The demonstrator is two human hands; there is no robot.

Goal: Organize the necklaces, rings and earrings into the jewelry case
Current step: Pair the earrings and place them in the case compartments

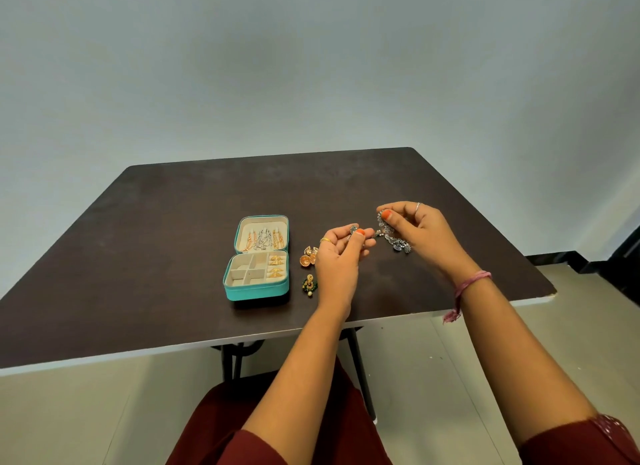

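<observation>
On the dark brown table sits a small teal jewelry case, and it is open. No words or labels can be read on it or on anything else here. The lid lies flat at the far side, and necklaces in silver and gold colors hang in a row inside it. The near half has little cream boxes. Gold rings sit in a row in the slots on its right side. The other little boxes look bare.

Just to the right of the case, gold earrings lie on the table. Nearer to the person, a green and gold earring lies there too.

The left hand is just right of those earrings. Its thumb and fingers are together, pinching a small silver piece. It is too small to tell what the piece is.

The right hand is up over the table, a little to the right. Its fingers are curled and clamped on a big silver earring, which hangs down from the thumb. The two hands are near each other but do not touch. A pink thread band goes round the right wrist.
</observation>
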